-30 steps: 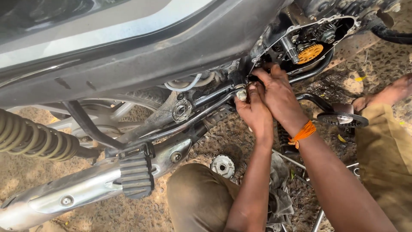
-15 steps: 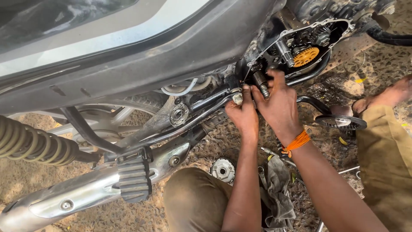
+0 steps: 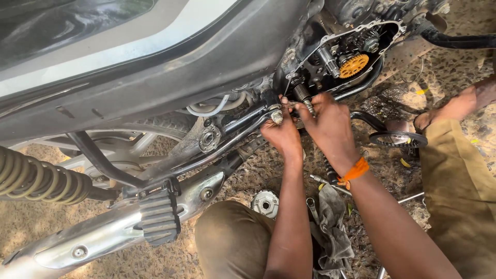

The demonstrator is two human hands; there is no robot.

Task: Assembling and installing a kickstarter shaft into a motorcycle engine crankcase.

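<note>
The motorcycle (image 3: 155, 67) fills most of my view, its grey and white side panel above me and the chrome exhaust pipe (image 3: 103, 235) running low on the left, a black ribbed footrest (image 3: 159, 217) hanging over it. The open engine case (image 3: 343, 57) sits at upper right, showing steel gears and one orange gear (image 3: 354, 64). Both my hands meet just below that case: my left hand (image 3: 283, 133) is curled around a small bolt end (image 3: 277, 117) on the frame tube, my right hand (image 3: 328, 124), an orange band (image 3: 355, 170) at its wrist, pinches a thin metal shaft (image 3: 308, 106) beside it.
</note>
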